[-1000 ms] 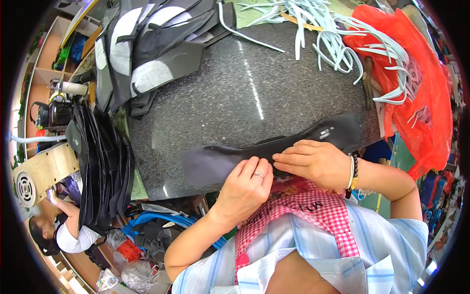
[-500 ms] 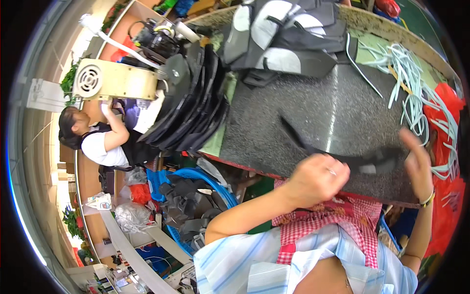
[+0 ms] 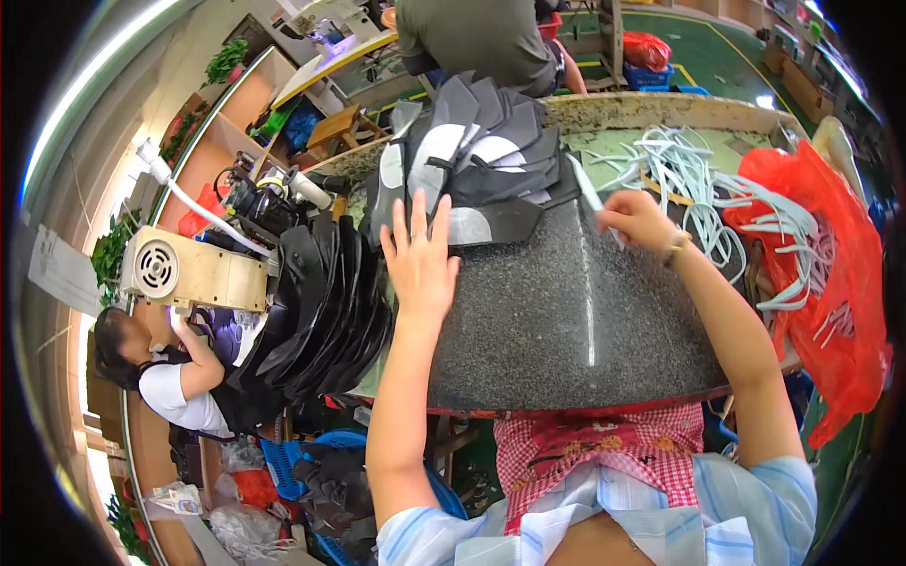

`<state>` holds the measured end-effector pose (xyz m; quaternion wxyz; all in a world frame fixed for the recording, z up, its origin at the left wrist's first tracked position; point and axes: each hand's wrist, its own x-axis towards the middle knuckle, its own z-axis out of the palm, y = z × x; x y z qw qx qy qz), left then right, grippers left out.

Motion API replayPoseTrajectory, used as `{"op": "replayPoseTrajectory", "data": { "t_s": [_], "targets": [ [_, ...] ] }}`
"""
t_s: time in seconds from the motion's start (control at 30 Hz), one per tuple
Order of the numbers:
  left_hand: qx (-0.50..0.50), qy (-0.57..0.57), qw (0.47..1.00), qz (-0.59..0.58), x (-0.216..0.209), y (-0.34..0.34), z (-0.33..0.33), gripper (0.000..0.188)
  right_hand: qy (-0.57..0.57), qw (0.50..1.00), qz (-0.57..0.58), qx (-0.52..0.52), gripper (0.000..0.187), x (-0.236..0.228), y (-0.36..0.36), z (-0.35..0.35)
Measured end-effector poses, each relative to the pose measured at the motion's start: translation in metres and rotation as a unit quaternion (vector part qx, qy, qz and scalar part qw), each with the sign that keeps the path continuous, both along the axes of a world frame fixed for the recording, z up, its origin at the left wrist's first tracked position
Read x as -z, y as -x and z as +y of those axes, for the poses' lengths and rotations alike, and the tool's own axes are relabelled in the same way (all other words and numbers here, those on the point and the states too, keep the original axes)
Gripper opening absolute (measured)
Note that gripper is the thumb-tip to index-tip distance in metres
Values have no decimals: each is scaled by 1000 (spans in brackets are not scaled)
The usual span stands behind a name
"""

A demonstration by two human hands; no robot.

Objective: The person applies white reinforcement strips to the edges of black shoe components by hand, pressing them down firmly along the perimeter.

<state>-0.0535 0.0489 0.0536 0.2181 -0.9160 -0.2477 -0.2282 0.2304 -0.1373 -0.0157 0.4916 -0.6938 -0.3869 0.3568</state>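
Covering part of a pile of dark flat pieces (image 3: 514,222), the left hand (image 3: 420,274) has its fingers fanned well apart, pointing away from the body. Silvery-white patches show on several of these pieces, ahead of the left fingertips and to their right, and the pile rises beyond them in overlapping layers. The right hand (image 3: 646,222) is curled, its thumb and forefinger drawn together at a loose pale strip (image 3: 586,181); at this size I can't be sure whether they have closed on it or merely meet beside it. The strip lies at those fingertips and slants away from them toward the pile's right edge.

Just beyond the right fingers, and to their right, is a tangle of pale blue strips (image 3: 694,165), some of them trailing onto a red plastic bag (image 3: 845,316) farther right. Between the two hands and nearer the body than the fingers stretches the dark speckled tabletop (image 3: 528,325). To the left of the left fingers and closer in stands a row of black pieces (image 3: 326,307); farther left again, a co-worker (image 3: 189,382) sits at a beige machine (image 3: 203,274). Beyond both sets of fingers, past the table's far rim, is another person in a dark top (image 3: 472,47)
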Motion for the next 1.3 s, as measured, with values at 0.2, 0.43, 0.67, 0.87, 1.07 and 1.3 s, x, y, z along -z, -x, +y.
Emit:
{"op": "replayPoseTrajectory", "data": {
  "t_s": [0.2,0.43,0.67,0.87,1.07,1.3],
  "targets": [
    [74,320,943,-58,38,4,92,72,-184,870,453,64,14,-3,33,-131],
    [-85,304,910,-269,32,-39,153,73,-171,854,490,-45,18,5,70,-135],
    [96,87,942,-308,-8,0,43,49,-194,851,487,-27,18,-9,77,-176],
    [229,175,958,11,95,29,-88,59,-271,793,545,-24,27,-23,79,-159],
    [288,196,936,-55,106,4,-108,49,-270,781,562,-46,28,-28,99,-142],
    [225,181,950,-116,98,1,-126,35,-299,750,590,-15,30,-31,118,-147]
  ]
}}
